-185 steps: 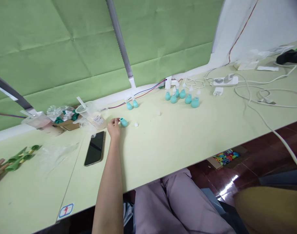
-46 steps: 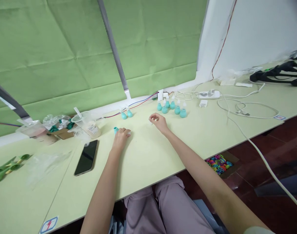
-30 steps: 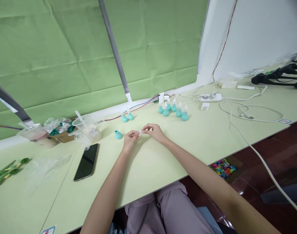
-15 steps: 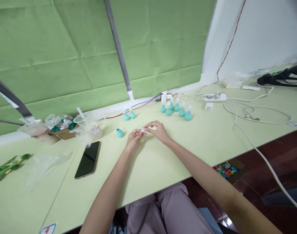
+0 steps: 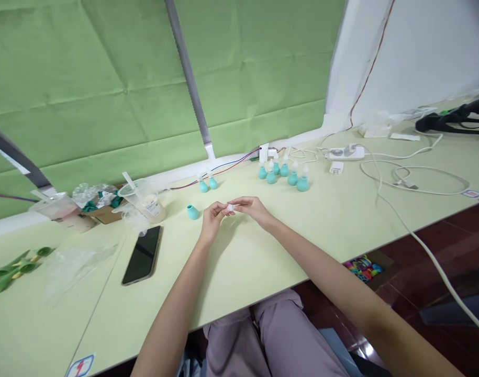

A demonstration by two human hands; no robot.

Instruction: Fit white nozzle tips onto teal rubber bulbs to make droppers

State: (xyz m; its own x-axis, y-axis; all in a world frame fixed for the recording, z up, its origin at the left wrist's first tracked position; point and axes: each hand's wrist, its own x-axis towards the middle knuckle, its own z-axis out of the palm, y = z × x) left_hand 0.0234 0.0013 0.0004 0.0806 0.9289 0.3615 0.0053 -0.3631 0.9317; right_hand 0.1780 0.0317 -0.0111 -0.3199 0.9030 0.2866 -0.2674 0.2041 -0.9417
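Observation:
Over the middle of the table, my left hand point(image 5: 213, 219) and my right hand point(image 5: 253, 209) meet fingertip to fingertip. Both pinch a small white nozzle-like piece point(image 5: 230, 208), partly covered by the fingers. Just left of my left hand stands a teal rubber bulb point(image 5: 192, 212) with an open top and no white tip. Behind my hands are two teal bulbs point(image 5: 203, 186) with white tips. To the right stands a group of several more tipped teal bulbs point(image 5: 292, 179).
A black phone point(image 5: 142, 255) lies left of my arm, near a plastic drink cup point(image 5: 147, 204). Another cup point(image 5: 64, 211), a cardboard box point(image 5: 106, 213) and green plastic parts point(image 5: 17, 269) are further left. A power strip point(image 5: 346, 153) with white cables lies to the right.
My hands have turned slightly around the small white piece, and the right fingers have straightened and moved closer to the left ones. The bulbs on the table stay in place.

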